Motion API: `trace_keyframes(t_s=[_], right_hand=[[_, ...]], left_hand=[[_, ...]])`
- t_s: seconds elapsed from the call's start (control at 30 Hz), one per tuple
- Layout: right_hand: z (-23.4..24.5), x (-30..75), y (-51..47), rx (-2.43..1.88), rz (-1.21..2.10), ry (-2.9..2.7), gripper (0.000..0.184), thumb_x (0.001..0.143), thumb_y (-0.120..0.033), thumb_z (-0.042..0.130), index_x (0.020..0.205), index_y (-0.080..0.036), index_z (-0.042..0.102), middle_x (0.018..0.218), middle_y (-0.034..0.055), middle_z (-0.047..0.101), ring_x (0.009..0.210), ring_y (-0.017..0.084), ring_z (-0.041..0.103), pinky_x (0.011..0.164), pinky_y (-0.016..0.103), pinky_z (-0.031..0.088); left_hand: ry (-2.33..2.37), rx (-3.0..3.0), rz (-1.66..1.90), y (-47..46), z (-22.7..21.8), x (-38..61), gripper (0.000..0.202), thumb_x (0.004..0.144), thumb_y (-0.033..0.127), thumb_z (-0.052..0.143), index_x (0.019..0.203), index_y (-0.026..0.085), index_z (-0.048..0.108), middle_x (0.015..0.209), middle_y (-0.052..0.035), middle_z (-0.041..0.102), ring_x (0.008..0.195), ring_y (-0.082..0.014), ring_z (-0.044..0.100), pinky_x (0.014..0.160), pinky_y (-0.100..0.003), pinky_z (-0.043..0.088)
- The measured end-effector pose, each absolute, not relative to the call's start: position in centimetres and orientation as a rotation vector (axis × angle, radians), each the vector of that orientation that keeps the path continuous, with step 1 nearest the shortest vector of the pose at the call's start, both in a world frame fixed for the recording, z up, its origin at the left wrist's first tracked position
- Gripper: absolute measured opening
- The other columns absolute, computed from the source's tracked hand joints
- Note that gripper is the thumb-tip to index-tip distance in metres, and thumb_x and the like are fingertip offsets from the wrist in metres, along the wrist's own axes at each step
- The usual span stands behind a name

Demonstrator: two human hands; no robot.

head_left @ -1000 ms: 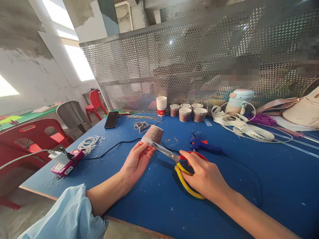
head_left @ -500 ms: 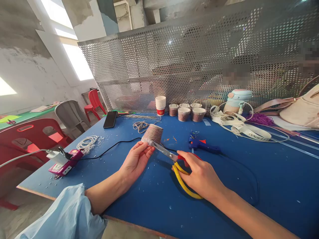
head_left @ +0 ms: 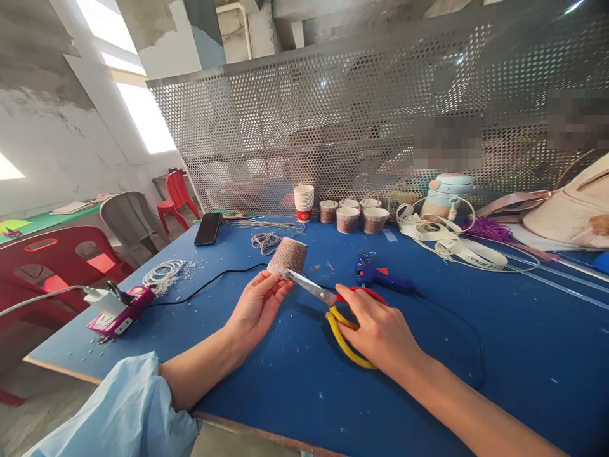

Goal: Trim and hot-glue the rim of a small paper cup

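Between the fingertips of my left hand (head_left: pixel 259 304) is a paper cup (head_left: pixel 289 255) wrapped in brownish cord, tilted with its pale rim toward me. My right hand (head_left: pixel 380 327) grips a pair of scissors (head_left: pixel 311 289) with one red and one yellow handle. The blades point left and their tips touch the cup's rim, near my left fingers. Just what lies between the blades is too small to make out.
Behind stand a stack of paper cups (head_left: pixel 304 202) and several cord-wrapped cups (head_left: pixel 348 219). A blue glue gun (head_left: pixel 385 278) lies to the right, its cable trailing. On the left are a phone (head_left: pixel 208 228), a white cord coil (head_left: pixel 164 271) and a power strip (head_left: pixel 121 312).
The scissor handles have come slightly closer together as the blades narrowed at the cup's rim. My left hand holds the cup nearly still; the whole view has shifted slightly.
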State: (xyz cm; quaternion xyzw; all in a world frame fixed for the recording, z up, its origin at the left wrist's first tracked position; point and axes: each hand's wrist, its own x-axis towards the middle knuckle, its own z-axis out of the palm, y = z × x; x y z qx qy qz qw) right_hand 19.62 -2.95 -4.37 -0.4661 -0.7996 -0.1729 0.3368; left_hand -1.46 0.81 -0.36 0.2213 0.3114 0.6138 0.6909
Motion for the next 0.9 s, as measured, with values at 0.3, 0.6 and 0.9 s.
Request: trace_keyframes(t_s=[0.3,0.6,0.9], right_hand=[[-4.06,19.26,-3.06,-1.239,-0.353,-2.020,0.033,0.090,-0.033,0.056,0.116,-0.013,0.059,0.091,0.0084,0.073,0.069,0.020,0.070,0.059,0.029,0.054],[-3.99,19.88,-2.93,-1.184,-0.562,-2.015,0.033,0.091,-0.033,0.055,0.116,-0.011,0.059,0.082,0.0042,0.070,0.068,0.017,0.068,0.052,0.026,0.047],[-3.51,19.75,-2.85,-1.159,-0.668,-2.037,0.034,0.095,-0.034,0.047,0.115,-0.010,0.060,0.080,0.0047,0.069,0.068,0.018,0.068,0.051,0.027,0.045]], left_hand=[[0.669,0.477,1.383,0.88,-0.43,-1.49,0.018,0.087,-0.001,0.050,0.075,0.009,0.060,0.078,-0.0089,0.068,0.067,-0.0113,0.068,0.070,-0.021,0.061],[0.663,0.480,1.414,0.98,-0.64,-1.56,0.016,0.085,0.001,0.055,0.073,0.010,0.058,0.078,-0.0076,0.068,0.068,-0.0104,0.067,0.073,-0.021,0.060],[0.714,0.639,1.343,0.24,-0.73,-1.32,0.015,0.072,0.010,0.075,0.072,0.010,0.060,0.074,-0.0048,0.067,0.067,-0.0098,0.066,0.072,-0.019,0.058]])
